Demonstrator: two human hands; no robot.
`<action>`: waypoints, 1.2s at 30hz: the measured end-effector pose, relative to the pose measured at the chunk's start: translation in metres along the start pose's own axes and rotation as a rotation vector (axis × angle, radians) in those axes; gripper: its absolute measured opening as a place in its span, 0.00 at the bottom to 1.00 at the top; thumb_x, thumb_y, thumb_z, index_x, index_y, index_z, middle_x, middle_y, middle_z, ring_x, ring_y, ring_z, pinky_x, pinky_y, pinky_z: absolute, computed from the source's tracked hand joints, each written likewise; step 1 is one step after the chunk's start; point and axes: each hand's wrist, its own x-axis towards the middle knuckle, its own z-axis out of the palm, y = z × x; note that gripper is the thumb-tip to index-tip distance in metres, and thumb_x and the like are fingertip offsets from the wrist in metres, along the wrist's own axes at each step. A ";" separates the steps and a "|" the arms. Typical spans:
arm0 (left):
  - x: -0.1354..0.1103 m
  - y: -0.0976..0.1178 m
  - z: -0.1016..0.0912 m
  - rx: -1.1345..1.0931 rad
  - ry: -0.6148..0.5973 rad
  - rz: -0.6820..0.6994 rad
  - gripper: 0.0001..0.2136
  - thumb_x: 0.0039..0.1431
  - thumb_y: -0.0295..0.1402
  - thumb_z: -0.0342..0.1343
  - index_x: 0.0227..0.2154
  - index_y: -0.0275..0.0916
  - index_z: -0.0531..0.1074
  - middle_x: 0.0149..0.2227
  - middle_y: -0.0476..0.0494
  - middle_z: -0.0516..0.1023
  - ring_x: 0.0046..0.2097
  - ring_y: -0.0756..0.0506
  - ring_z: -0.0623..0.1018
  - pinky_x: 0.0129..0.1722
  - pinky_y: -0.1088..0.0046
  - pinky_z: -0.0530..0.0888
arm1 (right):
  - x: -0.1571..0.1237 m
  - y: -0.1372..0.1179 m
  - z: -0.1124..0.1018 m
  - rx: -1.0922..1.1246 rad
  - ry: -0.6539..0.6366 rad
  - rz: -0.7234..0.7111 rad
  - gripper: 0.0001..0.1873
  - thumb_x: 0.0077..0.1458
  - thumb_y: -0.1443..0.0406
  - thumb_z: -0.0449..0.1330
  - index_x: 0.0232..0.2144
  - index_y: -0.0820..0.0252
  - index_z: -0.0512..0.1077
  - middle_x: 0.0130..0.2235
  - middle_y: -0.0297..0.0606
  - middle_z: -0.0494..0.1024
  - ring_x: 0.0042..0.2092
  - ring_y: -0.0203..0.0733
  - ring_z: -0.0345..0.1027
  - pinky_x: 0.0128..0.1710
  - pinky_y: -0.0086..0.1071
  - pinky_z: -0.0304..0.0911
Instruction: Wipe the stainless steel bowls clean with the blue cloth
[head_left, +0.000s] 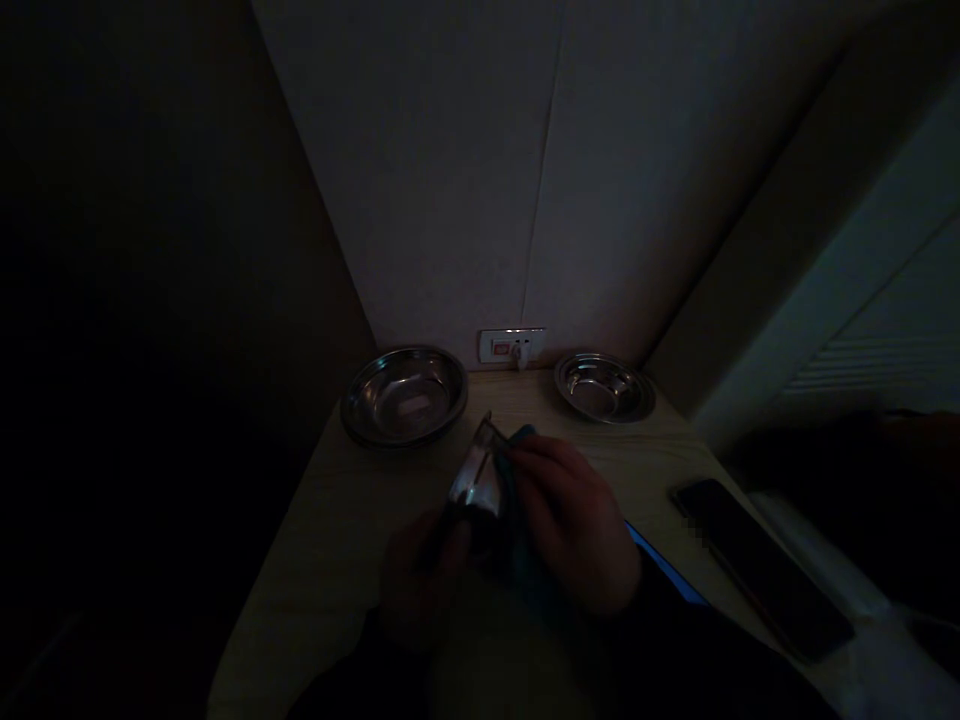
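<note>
A pale wall [450,200] is rising dimly behind the wood-grained desk [300,580], carrying a socket panel [534,343] with a plug [520,354] in it just above the desk's back edge. A wide metal bowl [405,400] with a pale patch inside is sitting at the back left corner, and a smaller metal bowl [600,390] is sitting at the back right corner. A dark phone [761,570] is lying along the right edge, and a bright blue strip [664,563] is showing beside the right forearm. Between the front edge and the bowls, a shiny metal piece [478,478] is being held tilted above the desk, its full shape hidden. The left hand [421,575] is gripping its lower, near end, thumb on top. The right hand [576,515] is pinching a teal cloth [523,545] against its right side, fingers curled together.
</note>
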 end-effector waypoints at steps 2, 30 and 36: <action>0.000 -0.002 0.000 -0.017 -0.013 0.011 0.10 0.52 0.37 0.54 0.26 0.38 0.78 0.22 0.48 0.80 0.23 0.48 0.78 0.22 0.80 0.73 | 0.000 0.008 0.003 0.087 0.043 0.114 0.12 0.58 0.70 0.54 0.42 0.58 0.74 0.43 0.42 0.76 0.45 0.42 0.71 0.45 0.36 0.69; -0.002 0.010 -0.001 -0.007 -0.015 -0.055 0.12 0.50 0.40 0.53 0.20 0.39 0.76 0.18 0.48 0.77 0.20 0.48 0.75 0.19 0.77 0.71 | 0.010 -0.004 0.000 -0.002 -0.080 -0.153 0.15 0.59 0.72 0.52 0.46 0.59 0.71 0.48 0.40 0.77 0.40 0.43 0.66 0.38 0.37 0.68; 0.000 0.010 -0.001 0.015 0.007 -0.065 0.12 0.51 0.41 0.53 0.22 0.39 0.77 0.21 0.47 0.79 0.22 0.47 0.77 0.21 0.76 0.73 | 0.013 -0.009 0.003 0.023 -0.100 -0.221 0.13 0.58 0.72 0.53 0.44 0.60 0.72 0.49 0.38 0.77 0.41 0.43 0.64 0.41 0.38 0.67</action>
